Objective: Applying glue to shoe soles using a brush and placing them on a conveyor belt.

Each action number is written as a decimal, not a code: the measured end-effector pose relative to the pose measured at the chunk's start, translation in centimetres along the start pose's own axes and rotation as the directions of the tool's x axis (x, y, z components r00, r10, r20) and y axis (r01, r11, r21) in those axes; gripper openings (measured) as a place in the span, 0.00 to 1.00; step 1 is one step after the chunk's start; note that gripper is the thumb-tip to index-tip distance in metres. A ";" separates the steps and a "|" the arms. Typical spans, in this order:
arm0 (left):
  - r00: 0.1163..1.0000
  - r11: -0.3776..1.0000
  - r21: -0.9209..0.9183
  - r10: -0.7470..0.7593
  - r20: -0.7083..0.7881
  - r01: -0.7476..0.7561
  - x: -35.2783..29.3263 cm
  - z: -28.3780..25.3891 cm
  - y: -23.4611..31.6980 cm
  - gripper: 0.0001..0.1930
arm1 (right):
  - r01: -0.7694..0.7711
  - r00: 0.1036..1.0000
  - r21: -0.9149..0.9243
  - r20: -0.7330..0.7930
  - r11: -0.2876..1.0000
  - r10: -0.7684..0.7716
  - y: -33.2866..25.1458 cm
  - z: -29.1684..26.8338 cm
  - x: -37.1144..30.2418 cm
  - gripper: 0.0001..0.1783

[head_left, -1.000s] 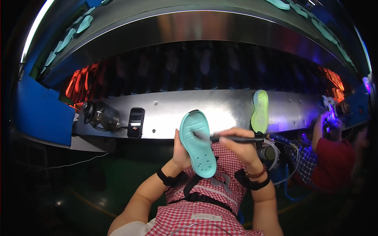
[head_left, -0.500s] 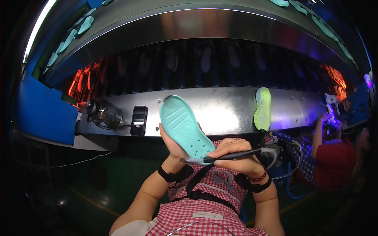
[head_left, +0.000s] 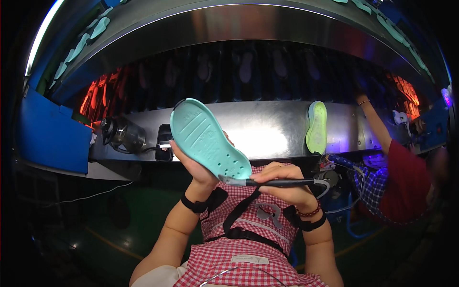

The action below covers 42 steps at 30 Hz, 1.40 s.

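A teal shoe sole [head_left: 208,136] with small round holes at its near end is tilted up in my left hand [head_left: 193,165], whose fingers wrap round its edges from beneath. My right hand [head_left: 284,184] grips a glue brush [head_left: 299,182] with a black handle and a pale tube curving from its back end. The brush tip lies against or just beside the sole's near edge; contact is hard to tell. Beyond my right hand, a yellow-green sole [head_left: 317,129] stands lengthwise on the metal bench [head_left: 272,124].
A dark clear jug [head_left: 126,136] and a black phone-like case [head_left: 165,150] occupy the bench's left side. A dark slotted rack holding soles runs behind, beneath a conveyor [head_left: 191,29]. At right, a co-worker in red [head_left: 406,177] reaches toward the rack. A small pot [head_left: 329,179] sits near the bench edge.
The teal sole and my left hand have shifted up and left, now partly covering the phone-like case. The brush has turned nearly level. The co-worker's arm has stretched out toward the rack.
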<state>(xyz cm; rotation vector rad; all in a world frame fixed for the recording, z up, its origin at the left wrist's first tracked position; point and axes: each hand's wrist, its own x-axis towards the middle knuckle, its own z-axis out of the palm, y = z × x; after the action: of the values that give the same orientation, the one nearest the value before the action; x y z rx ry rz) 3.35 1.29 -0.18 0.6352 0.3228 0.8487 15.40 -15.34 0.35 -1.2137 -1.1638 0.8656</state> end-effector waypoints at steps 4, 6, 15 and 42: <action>0.996 0.997 0.026 -0.080 0.049 0.079 -0.2 0.5 0.5 0.45 | -0.015 0.989 0.395 -0.130 0.919 0.072 0.9 0.3 0.0 0.11; 0.994 0.994 0.020 -0.110 0.006 0.110 -0.5 0.7 0.2 0.45 | -0.050 0.981 0.480 -0.139 0.876 0.132 1.0 1.1 0.1 0.10; 0.859 0.892 0.024 -0.443 0.256 0.452 -1.6 -2.7 -0.8 0.29 | -0.162 0.986 0.210 -0.013 0.964 0.168 -2.3 0.9 -0.2 0.13; 0.586 0.569 0.492 -0.798 0.138 0.659 0.2 -2.2 5.2 0.29 | 0.141 0.975 -0.029 0.180 0.990 -0.134 -3.5 -2.3 -0.3 0.11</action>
<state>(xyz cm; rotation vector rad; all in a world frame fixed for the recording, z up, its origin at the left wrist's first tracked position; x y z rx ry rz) -0.73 4.86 1.38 0.9124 0.3972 -0.1889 17.31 -16.83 3.84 -1.0916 -1.3988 0.8613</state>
